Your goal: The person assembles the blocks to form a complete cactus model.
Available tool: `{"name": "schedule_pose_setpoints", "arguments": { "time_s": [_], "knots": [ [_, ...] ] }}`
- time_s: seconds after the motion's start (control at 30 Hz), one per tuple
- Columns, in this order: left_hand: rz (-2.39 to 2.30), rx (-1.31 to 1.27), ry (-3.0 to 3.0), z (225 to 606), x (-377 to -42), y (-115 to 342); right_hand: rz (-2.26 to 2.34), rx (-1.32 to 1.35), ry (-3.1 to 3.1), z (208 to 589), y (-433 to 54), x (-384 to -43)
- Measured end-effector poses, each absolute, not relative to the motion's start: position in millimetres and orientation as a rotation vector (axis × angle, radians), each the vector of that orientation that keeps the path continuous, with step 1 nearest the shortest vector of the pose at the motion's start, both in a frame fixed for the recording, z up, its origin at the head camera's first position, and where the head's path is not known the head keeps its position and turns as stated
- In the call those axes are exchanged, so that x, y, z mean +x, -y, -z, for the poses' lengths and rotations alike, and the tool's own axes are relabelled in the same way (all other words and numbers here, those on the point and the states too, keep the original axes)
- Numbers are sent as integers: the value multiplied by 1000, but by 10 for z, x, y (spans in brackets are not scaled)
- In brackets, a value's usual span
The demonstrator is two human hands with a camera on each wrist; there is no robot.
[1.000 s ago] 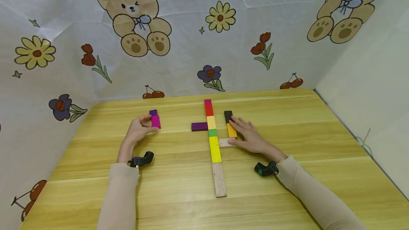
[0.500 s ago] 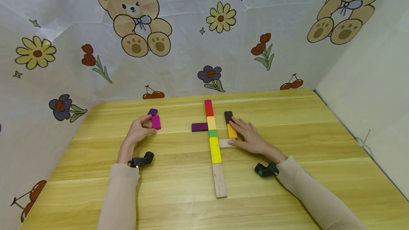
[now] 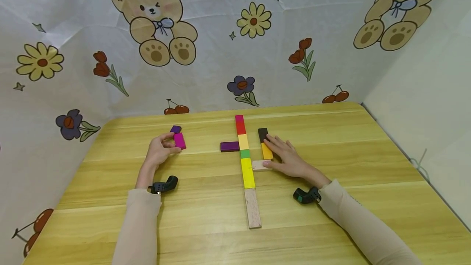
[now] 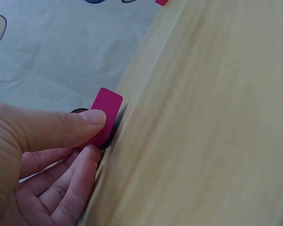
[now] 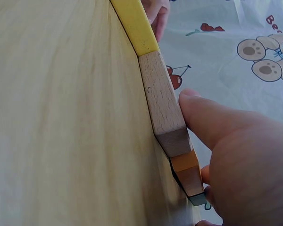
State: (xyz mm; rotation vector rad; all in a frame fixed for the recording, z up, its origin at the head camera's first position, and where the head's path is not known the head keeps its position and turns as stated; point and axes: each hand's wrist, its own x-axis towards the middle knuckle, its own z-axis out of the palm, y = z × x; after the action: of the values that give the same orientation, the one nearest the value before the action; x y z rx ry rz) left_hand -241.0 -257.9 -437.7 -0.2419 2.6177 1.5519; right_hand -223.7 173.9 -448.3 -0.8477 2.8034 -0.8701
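Observation:
My left hand [image 3: 159, 151] pinches a magenta block [image 3: 180, 140] between thumb and fingers at the left of the table. In the left wrist view the thumb lies across the face of the magenta block [image 4: 109, 104]. A small dark purple block [image 3: 176, 129] sits just behind it, turned at an angle. On the right, my right hand [image 3: 288, 159] rests with fingers extended over the side of an orange block [image 3: 267, 151]. Its thumb touches a plain wooden block [image 3: 259, 165]. A black block [image 3: 263, 135] stands at the orange one's far end, near the fingertips.
Mid-table runs a line of end-to-end blocks: magenta and red [image 3: 240, 126], cream [image 3: 243, 141], green [image 3: 244, 153], yellow [image 3: 247, 173] and plain wood [image 3: 252, 207]. A purple block [image 3: 229, 146] juts left from it. Behind the table [image 3: 198, 207] hangs a printed cloth [image 3: 213, 52].
The small purple block has turned and shifted slightly left behind the magenta block. The magenta block has tilted a little in my left hand. My right hand has stayed in place.

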Motion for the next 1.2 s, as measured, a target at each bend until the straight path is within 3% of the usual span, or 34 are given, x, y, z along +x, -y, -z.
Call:
{"name": "schedule_pose_setpoints", "arguments": {
  "time_s": [0.73,1.2],
  "knots": [
    [-1641,-8,-2569,4150,-2766,1702,925,-878,-2806,4513,-1758,-2233],
    [-1674,10,-2494,4313,-2882,1500,895,-857,-2801,4514,-1750,-2242]
  ]
}}
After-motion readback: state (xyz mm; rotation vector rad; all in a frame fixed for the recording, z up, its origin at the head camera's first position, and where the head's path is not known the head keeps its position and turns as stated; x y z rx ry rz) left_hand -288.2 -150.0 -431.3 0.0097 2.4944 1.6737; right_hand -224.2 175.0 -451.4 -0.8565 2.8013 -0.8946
